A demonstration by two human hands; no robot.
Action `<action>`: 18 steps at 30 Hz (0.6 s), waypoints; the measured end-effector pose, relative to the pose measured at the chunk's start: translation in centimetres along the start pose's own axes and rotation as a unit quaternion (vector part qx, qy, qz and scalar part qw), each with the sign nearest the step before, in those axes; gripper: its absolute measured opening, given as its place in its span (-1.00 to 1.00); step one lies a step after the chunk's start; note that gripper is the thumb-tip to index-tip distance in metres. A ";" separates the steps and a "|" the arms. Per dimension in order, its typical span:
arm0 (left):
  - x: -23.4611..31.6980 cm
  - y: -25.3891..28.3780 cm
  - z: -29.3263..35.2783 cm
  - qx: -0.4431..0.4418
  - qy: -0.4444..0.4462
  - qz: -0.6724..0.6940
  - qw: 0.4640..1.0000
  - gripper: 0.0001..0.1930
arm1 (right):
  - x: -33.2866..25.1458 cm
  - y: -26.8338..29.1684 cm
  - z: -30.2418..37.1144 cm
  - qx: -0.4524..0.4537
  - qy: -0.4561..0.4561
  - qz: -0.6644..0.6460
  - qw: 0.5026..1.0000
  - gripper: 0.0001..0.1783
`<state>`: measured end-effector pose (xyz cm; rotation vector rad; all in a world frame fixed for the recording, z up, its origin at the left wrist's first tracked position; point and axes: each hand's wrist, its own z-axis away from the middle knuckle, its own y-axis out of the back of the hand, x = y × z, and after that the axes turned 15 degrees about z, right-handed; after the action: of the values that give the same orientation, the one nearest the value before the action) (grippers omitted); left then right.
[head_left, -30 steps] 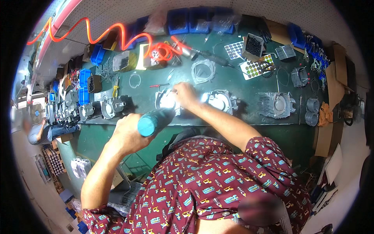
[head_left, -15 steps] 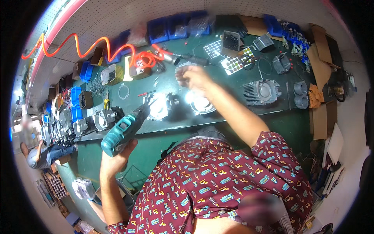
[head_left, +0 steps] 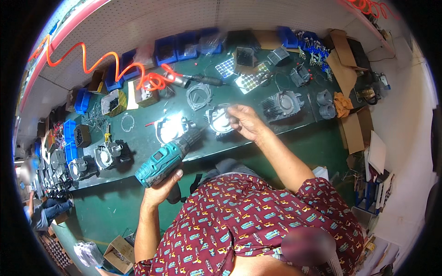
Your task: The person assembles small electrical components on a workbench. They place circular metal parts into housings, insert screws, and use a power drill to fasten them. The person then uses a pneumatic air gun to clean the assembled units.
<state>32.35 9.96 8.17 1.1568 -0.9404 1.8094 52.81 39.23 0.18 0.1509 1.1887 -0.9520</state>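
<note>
My left hand (head_left: 161,188) is wrapped round the grip of a teal cordless drill (head_left: 159,163). The drill's chuck and bit point up and right, close to a grey metal housing (head_left: 215,125) on the bench. At that housing's right side is my right hand (head_left: 248,123), its thumb and fingers pinched together. What they hold, if anything, is too small to make out. Left of it, a second metal housing (head_left: 169,129) shines brightly under the light. A third, finned housing (head_left: 283,106) lies to the right.
On the green bench (head_left: 202,148) lie a coil of grey cable (head_left: 199,95), sticker sheets (head_left: 251,82) and further housings (head_left: 110,155). Blue bins (head_left: 186,45) line the back. An orange coiled hose (head_left: 99,60) hangs at left. Cardboard (head_left: 343,78) stands at right. Another person sits far left.
My right hand has come down from over the cable coil to the housing. The drill has swung right, its bit now by that same housing. The whole view has shifted.
</note>
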 end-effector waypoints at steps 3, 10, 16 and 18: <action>-0.5 -0.2 0.2 -0.007 0.009 0.023 1.000 -0.63 | -0.4 -0.1 1.2 -0.028 0.007 -0.001 1.000 -0.82; 0.6 -0.4 0.5 0.012 0.036 0.110 0.993 -0.57 | -2.9 1.5 2.0 -0.109 -0.020 0.119 0.987 -0.73; 0.5 -3.0 0.4 0.071 0.012 0.099 0.992 -0.62 | -3.6 2.9 -1.6 -0.007 0.038 0.273 0.961 -0.64; -0.3 -3.6 0.1 0.100 0.006 0.070 0.992 -0.66 | -3.9 4.3 -3.6 0.076 0.117 0.376 0.916 -0.57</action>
<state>35.70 11.34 8.55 1.2262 -0.8674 2.0596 53.03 46.02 0.39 0.8073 1.1312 -0.3406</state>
